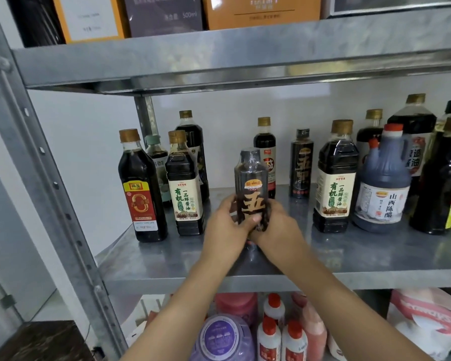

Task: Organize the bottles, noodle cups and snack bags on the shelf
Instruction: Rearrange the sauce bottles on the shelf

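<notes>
Dark bottle (251, 188) is upright over the near middle of the shelf (349, 256); left hand (227, 222) and right hand (279, 227) both wrap its lower half, probably turning the label forward.

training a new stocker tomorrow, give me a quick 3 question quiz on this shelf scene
1. True or false: the left hand and right hand both grip the same black-capped bottle.
2. What colour is the cap on the vinegar jug? A gold, B red, C green.
3. Fill in: the boxes stand on the ____ shelf.
Key: 1 true; 2 B; 3 upper.
</notes>
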`<control>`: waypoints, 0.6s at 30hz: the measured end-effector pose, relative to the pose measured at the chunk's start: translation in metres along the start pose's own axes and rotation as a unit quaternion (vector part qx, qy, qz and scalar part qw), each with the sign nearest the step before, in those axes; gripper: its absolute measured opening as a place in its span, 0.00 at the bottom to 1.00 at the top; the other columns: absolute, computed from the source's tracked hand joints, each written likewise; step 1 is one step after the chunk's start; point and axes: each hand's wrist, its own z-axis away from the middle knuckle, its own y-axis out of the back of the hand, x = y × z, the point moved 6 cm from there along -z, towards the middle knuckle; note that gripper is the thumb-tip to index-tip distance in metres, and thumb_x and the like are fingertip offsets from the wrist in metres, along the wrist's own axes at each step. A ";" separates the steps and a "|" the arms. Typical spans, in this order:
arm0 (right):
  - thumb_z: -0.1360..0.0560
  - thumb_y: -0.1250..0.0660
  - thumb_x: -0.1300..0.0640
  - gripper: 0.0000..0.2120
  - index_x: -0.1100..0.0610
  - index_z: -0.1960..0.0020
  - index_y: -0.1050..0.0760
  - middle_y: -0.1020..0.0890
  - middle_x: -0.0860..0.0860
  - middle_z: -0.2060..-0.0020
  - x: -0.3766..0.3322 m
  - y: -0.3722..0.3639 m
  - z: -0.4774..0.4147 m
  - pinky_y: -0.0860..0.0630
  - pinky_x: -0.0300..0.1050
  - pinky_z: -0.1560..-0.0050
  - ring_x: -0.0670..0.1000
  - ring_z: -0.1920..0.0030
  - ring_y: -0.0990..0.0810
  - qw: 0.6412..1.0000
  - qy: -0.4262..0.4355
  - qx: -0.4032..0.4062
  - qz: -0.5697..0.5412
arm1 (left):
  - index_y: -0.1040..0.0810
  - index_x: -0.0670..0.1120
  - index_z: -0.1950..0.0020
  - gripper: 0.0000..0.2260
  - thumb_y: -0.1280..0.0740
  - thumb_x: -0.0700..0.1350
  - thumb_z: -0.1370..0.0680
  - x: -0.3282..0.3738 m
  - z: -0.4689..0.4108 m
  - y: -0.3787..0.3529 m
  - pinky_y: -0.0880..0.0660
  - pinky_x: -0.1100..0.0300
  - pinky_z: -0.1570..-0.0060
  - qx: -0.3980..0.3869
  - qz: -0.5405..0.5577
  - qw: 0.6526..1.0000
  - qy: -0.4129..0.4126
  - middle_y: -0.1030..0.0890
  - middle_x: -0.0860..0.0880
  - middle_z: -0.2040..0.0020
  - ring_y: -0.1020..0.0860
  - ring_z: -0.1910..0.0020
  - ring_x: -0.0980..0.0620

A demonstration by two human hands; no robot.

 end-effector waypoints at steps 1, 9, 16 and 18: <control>0.26 0.28 0.59 0.29 0.55 0.28 0.35 0.18 0.52 0.43 0.000 -0.001 -0.002 0.28 0.41 0.49 0.55 0.42 0.19 1.000 -0.004 0.001 0.003 | 0.28 0.51 0.29 0.27 0.24 0.45 0.26 0.000 0.000 0.000 0.22 0.55 0.40 0.008 -0.001 1.000 0.013 0.18 0.55 0.40 0.19 0.44 0.58; 0.20 0.35 0.57 0.21 0.55 0.30 0.36 0.19 0.54 0.42 0.000 -0.019 -0.040 0.23 0.50 0.41 0.55 0.42 0.20 0.999 -0.027 -0.019 0.011 | 0.26 0.52 0.35 0.13 0.33 0.47 0.19 -0.008 -0.015 -0.013 0.25 0.50 0.36 0.019 0.061 0.990 0.128 0.20 0.55 0.45 0.21 0.39 0.51; 0.18 0.39 0.54 0.08 0.52 0.42 0.36 0.22 0.50 0.51 0.006 -0.043 -0.092 0.28 0.45 0.55 0.50 0.54 0.22 0.998 -0.051 -0.027 -0.003 | 0.27 0.48 0.29 0.17 0.43 0.52 0.15 -0.011 -0.043 -0.019 0.28 0.52 0.34 0.018 0.111 0.975 0.190 0.21 0.47 0.36 0.23 0.36 0.47; 0.18 0.39 0.55 0.06 0.54 0.44 0.37 0.22 0.52 0.52 0.006 -0.050 -0.107 0.28 0.46 0.56 0.51 0.55 0.23 0.998 -0.057 -0.029 0.002 | 0.28 0.47 0.28 0.18 0.45 0.52 0.14 -0.014 -0.054 -0.022 0.29 0.53 0.33 0.016 0.130 0.970 0.203 0.21 0.45 0.35 0.24 0.36 0.46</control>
